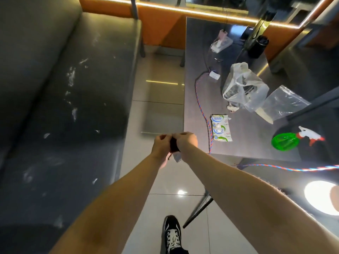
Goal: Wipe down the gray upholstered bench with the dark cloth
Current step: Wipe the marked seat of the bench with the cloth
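The gray upholstered bench (73,92) fills the left side, its seat dotted with several white smears and scraps. Out in front of me, over the tiled aisle, my left hand (162,146) and my right hand (187,140) are pressed together, both gripping a small bunched dark cloth (173,145). A pale corner or tag hangs beneath the cloth. Most of the cloth is hidden between the curled fingers. Both hands are to the right of the bench edge, not touching it.
A gray metal table (238,143) stands on the right with a green spray bottle (286,141), a wet-wipe packet (221,130), plastic bags (244,87), a red-blue braided cable (205,114) and a black cup (258,46). My black shoe (171,233) is on the tiled floor.
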`<state>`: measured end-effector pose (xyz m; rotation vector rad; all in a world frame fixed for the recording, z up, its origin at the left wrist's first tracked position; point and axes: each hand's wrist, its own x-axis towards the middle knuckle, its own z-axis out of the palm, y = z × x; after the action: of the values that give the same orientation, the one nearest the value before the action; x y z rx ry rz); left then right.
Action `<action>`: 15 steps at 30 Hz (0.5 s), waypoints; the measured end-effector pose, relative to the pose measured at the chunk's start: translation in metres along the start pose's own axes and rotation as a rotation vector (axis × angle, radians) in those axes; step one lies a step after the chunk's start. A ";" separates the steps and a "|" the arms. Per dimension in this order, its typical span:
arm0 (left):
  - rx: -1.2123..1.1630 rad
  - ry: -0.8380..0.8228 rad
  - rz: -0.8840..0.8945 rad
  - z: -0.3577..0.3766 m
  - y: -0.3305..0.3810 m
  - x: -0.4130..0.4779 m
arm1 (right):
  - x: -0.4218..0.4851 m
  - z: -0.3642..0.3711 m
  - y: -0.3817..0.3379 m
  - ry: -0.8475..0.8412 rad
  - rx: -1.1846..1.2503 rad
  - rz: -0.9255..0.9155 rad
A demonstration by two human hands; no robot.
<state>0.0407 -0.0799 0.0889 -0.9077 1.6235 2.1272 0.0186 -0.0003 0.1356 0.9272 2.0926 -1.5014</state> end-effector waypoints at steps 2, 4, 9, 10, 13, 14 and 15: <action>-0.039 0.063 0.005 -0.022 0.015 -0.026 | -0.021 0.008 -0.008 -0.075 0.046 0.004; -0.108 0.112 0.017 -0.044 0.030 -0.056 | -0.053 0.020 -0.021 -0.160 0.033 -0.032; -0.274 0.154 0.001 -0.107 0.061 -0.130 | -0.130 0.056 -0.049 -0.340 -0.082 -0.099; -0.297 0.154 -0.012 -0.120 0.066 -0.144 | -0.147 0.064 -0.053 -0.373 -0.114 -0.113; -0.328 0.220 -0.031 -0.159 0.074 -0.186 | -0.190 0.091 -0.054 -0.479 -0.169 -0.147; -0.296 0.266 -0.024 -0.171 0.075 -0.200 | -0.204 0.099 -0.053 -0.511 -0.182 -0.159; -0.265 0.327 -0.011 -0.183 0.075 -0.212 | -0.219 0.106 -0.051 -0.540 -0.198 -0.174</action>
<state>0.2090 -0.2483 0.2541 -1.4063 1.4879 2.3188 0.1296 -0.1712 0.2772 0.2307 1.8989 -1.3956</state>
